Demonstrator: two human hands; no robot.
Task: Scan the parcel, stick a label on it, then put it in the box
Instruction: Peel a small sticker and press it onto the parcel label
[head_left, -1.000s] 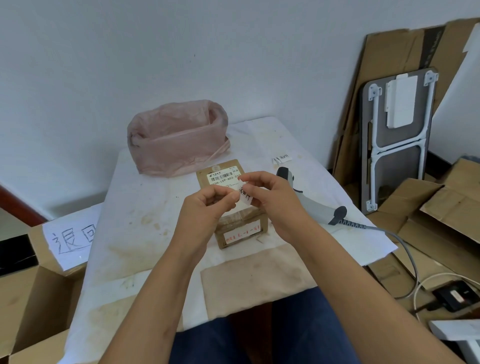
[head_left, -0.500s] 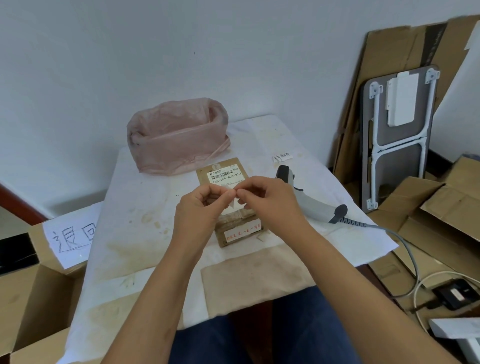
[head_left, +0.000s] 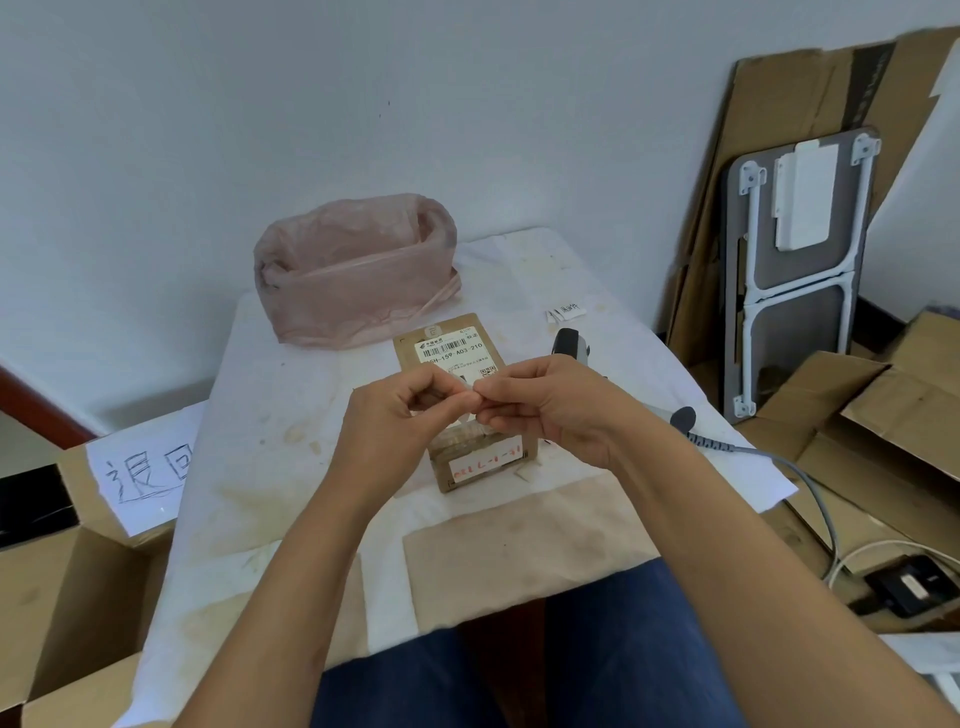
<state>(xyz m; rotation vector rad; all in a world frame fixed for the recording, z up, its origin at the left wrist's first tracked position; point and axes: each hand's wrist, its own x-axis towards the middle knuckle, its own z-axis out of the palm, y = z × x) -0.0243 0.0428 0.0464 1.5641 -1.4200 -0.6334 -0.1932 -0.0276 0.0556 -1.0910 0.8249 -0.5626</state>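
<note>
While both hands (head_left: 467, 410) pinch — seemingly a label — the parcel (head_left: 462, 410) rests on the stained table (head_left: 270, 441).

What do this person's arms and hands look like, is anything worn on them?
Both arms are bare up to the frame's lower edge: no sleeves show. The left hand and right hand wear no gloves, and no rings, watch or wristband are visible on the fingers or wrists. Below them, dark blue trousers cover the lap.

Brown cardboard parcel (head_left: 457, 358), white barcode label, red handwriting on near side. Translucent pink plastic bag (head_left: 353, 270) far left. Stained white tabletop (head_left: 291, 415). Grey scanner (head_left: 571, 345) right.
</note>
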